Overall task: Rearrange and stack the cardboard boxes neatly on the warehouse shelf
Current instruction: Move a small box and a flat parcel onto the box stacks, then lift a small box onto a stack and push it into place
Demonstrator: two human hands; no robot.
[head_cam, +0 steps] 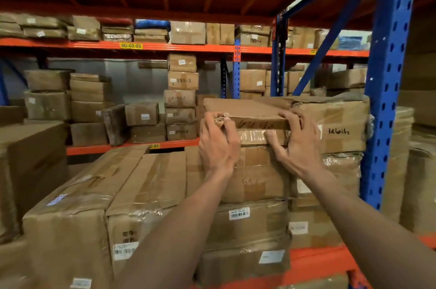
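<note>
A flat cardboard box (245,111) with dark handwriting on its front lies on top of a stack of taped boxes (257,177) on the shelf. My left hand (218,144) grips its torn front-left corner. My right hand (298,144) holds its front-right edge, fingers curled under the box's taped bottom lip. A larger box with black writing (342,128) stands right beside it, at about the same height.
Two long taped boxes (113,194) lie lower on the left. A blue upright post (389,88) stands close on the right, and an orange shelf beam (318,262) runs below. Behind, more racks hold several stacked boxes (181,97). An orange deck is overhead.
</note>
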